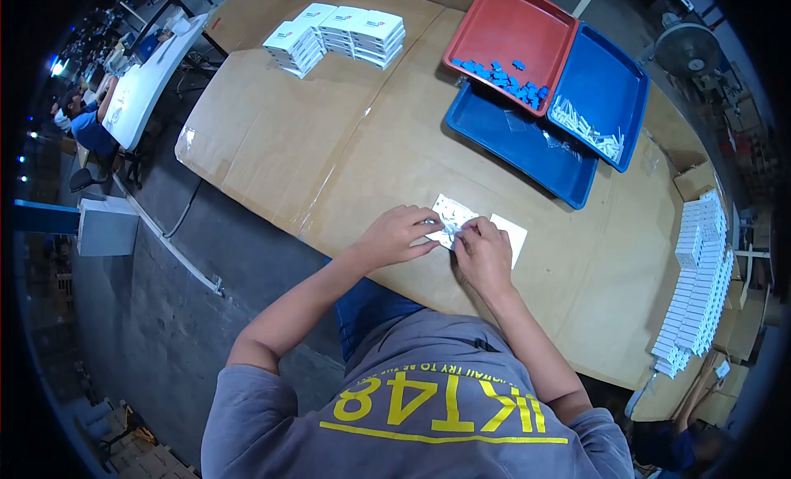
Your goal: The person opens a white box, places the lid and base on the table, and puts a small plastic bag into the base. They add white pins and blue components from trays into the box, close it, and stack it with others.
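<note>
A white panel with small raised details (446, 207) lies on the cardboard-covered table close to my body. My left hand (400, 235) is at its left side, with thumb and fingers bent around that edge. Over the panel's lower right part, my right hand (486, 255) has its fingertips pinched together. A small pale piece seems to sit between the fingertips of both hands, but it is too small and covered to name. Just right of it, partly behind my right hand, lies a plain white panel (512, 234).
A red tray (515, 25) holds small blue parts (519, 87); a blue tray (606, 83) holds white sticks (585, 129). Another blue tray (527, 153) lies partly beneath. White boxed stacks (338, 35) stand at back left. White pieces (696, 273) line the right edge.
</note>
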`<move>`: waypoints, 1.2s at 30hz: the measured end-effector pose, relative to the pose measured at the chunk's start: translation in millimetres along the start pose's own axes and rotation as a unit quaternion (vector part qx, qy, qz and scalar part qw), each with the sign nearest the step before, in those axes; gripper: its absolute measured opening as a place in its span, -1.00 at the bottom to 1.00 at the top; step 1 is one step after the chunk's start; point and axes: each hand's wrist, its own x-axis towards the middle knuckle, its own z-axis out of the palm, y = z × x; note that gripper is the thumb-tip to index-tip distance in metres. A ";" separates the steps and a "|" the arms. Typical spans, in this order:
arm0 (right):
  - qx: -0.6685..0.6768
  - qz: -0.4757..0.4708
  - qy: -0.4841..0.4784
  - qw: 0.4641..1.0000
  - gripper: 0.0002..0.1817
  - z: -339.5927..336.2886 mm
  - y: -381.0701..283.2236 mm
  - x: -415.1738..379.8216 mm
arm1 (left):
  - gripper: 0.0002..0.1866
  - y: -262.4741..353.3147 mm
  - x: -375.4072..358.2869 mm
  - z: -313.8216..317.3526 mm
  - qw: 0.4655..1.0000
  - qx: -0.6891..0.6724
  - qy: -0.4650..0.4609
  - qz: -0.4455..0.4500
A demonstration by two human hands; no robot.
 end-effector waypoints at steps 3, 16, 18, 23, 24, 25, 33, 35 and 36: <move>-0.011 0.023 -0.049 0.998 -0.91 -2.2 1.8 3.9 | -0.68 -3.8 -0.6 5.1 1.000 -0.004 0.011 -0.003; -0.110 -0.006 -0.148 0.983 -0.87 -17.3 -6.6 18.4 | -0.64 2.0 4.5 2.4 0.998 0.055 -0.003 0.043; -0.097 0.027 -0.182 0.978 -0.84 -30.0 -7.9 37.5 | -0.64 -0.1 1.9 3.0 0.997 0.056 0.009 0.052; -0.085 0.083 -0.014 0.993 -0.81 -75.8 24.4 121.6 | -0.61 4.3 3.9 -0.9 0.997 0.066 0.001 0.040; -0.095 0.072 0.073 0.990 -0.81 -80.3 41.2 141.7 | -0.61 4.8 4.0 -1.3 0.997 0.069 0.003 0.041; -0.105 0.040 0.141 0.984 -0.82 -82.6 65.7 162.0 | -0.61 4.9 3.1 -1.0 0.997 0.065 0.001 0.037; -0.271 -0.025 0.142 0.952 -0.70 -84.2 148.5 259.1 | -0.58 5.5 1.7 -1.4 0.991 0.117 -0.016 0.060; -0.303 -0.013 0.122 0.945 -0.71 -79.2 154.4 259.4 | -0.57 4.6 -0.2 -1.2 0.988 0.132 -0.035 0.066; -0.296 -0.009 0.133 0.946 -0.72 -77.6 155.6 258.2 | -0.57 5.0 0.6 -1.1 0.987 0.141 -0.043 0.068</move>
